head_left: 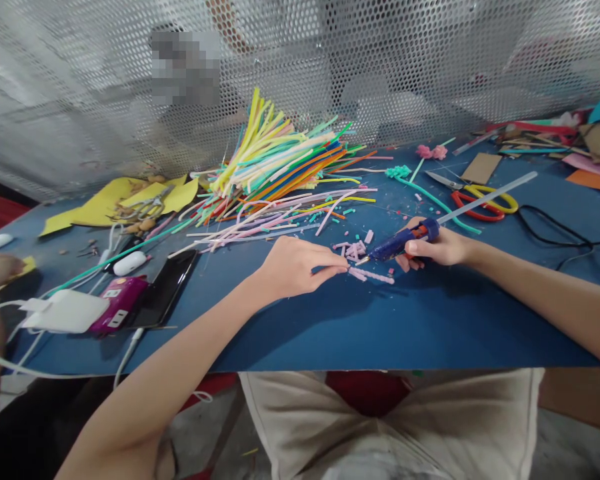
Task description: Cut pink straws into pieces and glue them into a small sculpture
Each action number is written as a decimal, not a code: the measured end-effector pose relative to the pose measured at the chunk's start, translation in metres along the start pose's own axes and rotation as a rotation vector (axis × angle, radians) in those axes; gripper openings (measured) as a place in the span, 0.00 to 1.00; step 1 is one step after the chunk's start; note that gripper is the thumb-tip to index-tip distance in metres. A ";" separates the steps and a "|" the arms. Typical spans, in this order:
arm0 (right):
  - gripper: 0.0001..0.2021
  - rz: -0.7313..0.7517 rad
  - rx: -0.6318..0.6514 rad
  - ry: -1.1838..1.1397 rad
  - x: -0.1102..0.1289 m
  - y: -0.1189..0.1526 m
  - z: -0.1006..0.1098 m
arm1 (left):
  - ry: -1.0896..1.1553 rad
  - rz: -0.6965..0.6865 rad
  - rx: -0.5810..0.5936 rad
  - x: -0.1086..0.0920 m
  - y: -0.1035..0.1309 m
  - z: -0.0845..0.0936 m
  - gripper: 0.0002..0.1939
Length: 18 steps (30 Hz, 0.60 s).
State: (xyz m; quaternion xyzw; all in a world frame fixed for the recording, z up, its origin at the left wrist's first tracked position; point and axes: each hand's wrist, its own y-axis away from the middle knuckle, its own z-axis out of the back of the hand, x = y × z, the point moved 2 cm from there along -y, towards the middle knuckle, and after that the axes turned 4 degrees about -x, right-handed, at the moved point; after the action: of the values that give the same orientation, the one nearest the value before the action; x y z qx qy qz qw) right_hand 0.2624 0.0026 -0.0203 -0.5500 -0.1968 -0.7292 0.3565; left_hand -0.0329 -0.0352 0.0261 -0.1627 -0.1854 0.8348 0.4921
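Note:
My right hand (433, 248) is wrapped round a blue hot glue gun (397, 244), its nozzle pointing left and down. A long clear glue stick (487, 199) sticks out of the gun's back end. Between the thumb and fingertips of my left hand (303, 265) is one end of a short lilac pipe cleaner piece (375, 275), held just above the table. The nozzle tip is close to this piece; whether they touch I cannot tell. Just behind lies a small heap of cut lilac pipe cleaner bits (353, 249).
A big pile of coloured pipe cleaners (280, 160) stands at the back. Scissors (480, 200) and a black cable (550, 230) lie right. On the left are a phone (167, 293), a purple power strip (120, 303) and a white charger (70, 311). Another person's hand (0, 270) rests far left.

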 end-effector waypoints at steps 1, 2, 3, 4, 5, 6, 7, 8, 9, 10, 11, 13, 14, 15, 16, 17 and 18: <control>0.27 -0.012 0.001 -0.004 -0.001 0.000 0.000 | 0.001 -0.001 -0.001 -0.001 0.000 0.000 0.12; 0.28 -0.023 0.001 -0.008 -0.002 0.001 -0.001 | 0.003 -0.001 -0.001 -0.001 0.000 -0.001 0.12; 0.28 -0.031 0.001 -0.014 -0.003 0.001 -0.001 | 0.007 -0.002 0.000 -0.001 -0.001 -0.001 0.12; 0.28 -0.038 0.000 -0.019 -0.003 0.001 -0.001 | 0.013 -0.006 -0.002 -0.002 -0.001 -0.001 0.12; 0.28 -0.044 0.000 -0.022 -0.003 0.001 -0.001 | 0.016 -0.013 -0.007 -0.002 -0.001 -0.001 0.12; 0.29 -0.048 0.001 -0.025 -0.002 0.001 -0.001 | 0.016 -0.025 -0.016 -0.003 -0.001 0.000 0.12; 0.29 -0.050 0.004 -0.027 -0.001 0.001 -0.001 | 0.012 -0.039 -0.030 -0.003 -0.002 0.000 0.11; 0.29 -0.049 0.010 -0.031 0.000 0.001 -0.001 | 0.002 -0.056 -0.047 -0.003 -0.002 0.001 0.11; 0.29 -0.045 0.016 -0.036 0.000 0.001 -0.002 | -0.011 -0.075 -0.063 -0.003 -0.002 0.001 0.11; 0.29 -0.041 0.020 -0.043 0.001 0.001 -0.002 | -0.026 -0.093 -0.078 -0.003 -0.002 0.001 0.10; 0.30 -0.037 0.024 -0.050 0.000 0.002 -0.002 | -0.039 -0.113 -0.092 -0.002 -0.001 0.000 0.10; 0.30 -0.031 0.026 -0.058 -0.001 0.002 -0.002 | -0.067 -0.156 -0.118 -0.002 0.000 0.000 0.09; 0.30 -0.031 0.029 -0.057 -0.002 0.002 -0.002 | -0.087 -0.178 -0.129 -0.002 0.000 0.000 0.09; 0.29 -0.032 0.030 -0.054 -0.003 0.002 -0.002 | -0.113 -0.200 -0.137 -0.002 0.000 0.000 0.08; 0.29 -0.032 0.032 -0.051 -0.003 0.002 -0.002 | -0.143 -0.221 -0.143 -0.002 0.000 0.000 0.09; 0.29 -0.035 0.032 -0.048 -0.004 0.002 -0.002 | -0.177 -0.238 -0.143 -0.003 0.001 0.001 0.09; 0.29 -0.039 0.031 -0.047 -0.004 0.002 -0.001 | -0.211 -0.251 -0.142 -0.004 0.001 0.002 0.09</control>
State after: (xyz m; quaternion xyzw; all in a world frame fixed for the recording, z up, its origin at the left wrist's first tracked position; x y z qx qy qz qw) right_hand 0.2633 0.0018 -0.0251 -0.5574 -0.2273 -0.7196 0.3460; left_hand -0.0323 -0.0391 0.0275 -0.0843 -0.3133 0.7641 0.5576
